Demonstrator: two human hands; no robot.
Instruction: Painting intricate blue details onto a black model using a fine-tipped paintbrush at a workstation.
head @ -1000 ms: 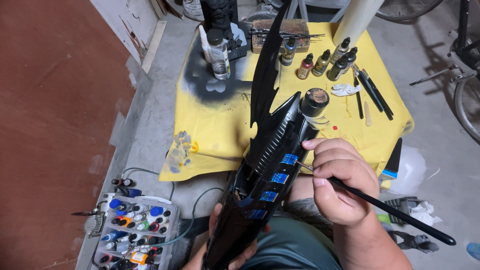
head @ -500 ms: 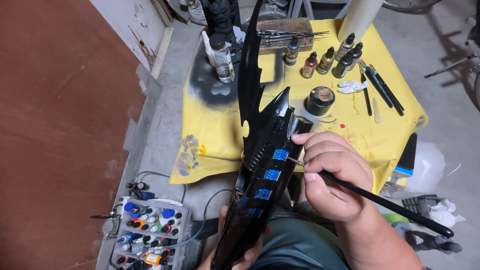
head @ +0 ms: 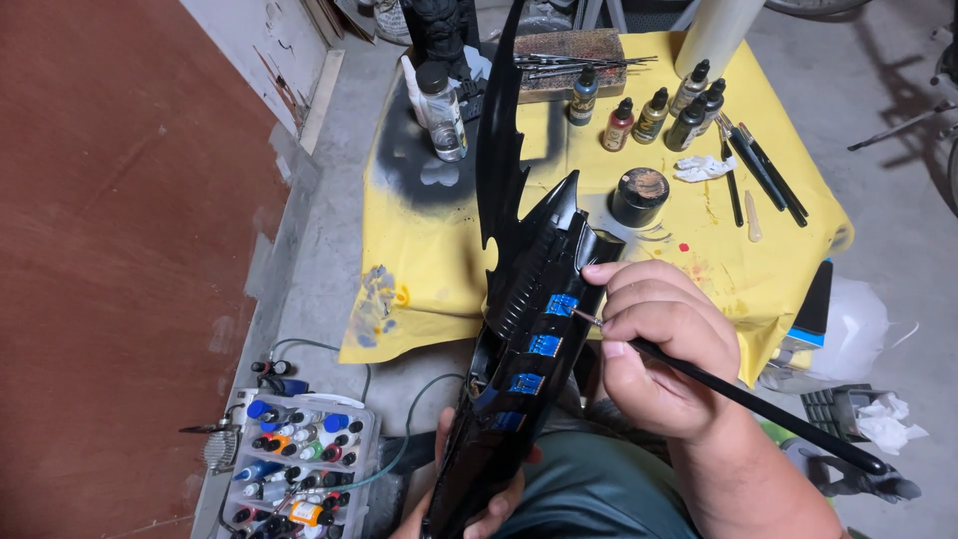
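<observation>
Here the right hand [head: 654, 344] is clenched around a thin black brush [head: 738, 394], pinching it near the ferrule so the long handle runs out to the lower right. The brush tip rests against the uppermost of several small blue panels [head: 561, 304] along the side of a glossy black model [head: 524, 329], a long finned body with a tall pointed fin rising toward the top of the view. The left hand [head: 479, 504] grasps the model's lower end from beneath, with fingers showing at either side of it near the bottom edge. The model is held tilted above the person's lap, its upper part over the near edge of a low worktop covered with a yellow cloth [head: 439, 250]. On the cloth stand a clear jar [head: 442, 112] on a patch of black overspray, a row of small dropper bottles [head: 654, 112], a round black pot [head: 639, 195], and several spare brushes [head: 753, 170] lying to the right. On the floor at lower left sits a clear tray of paint bottles [head: 299, 464] with coloured caps.
</observation>
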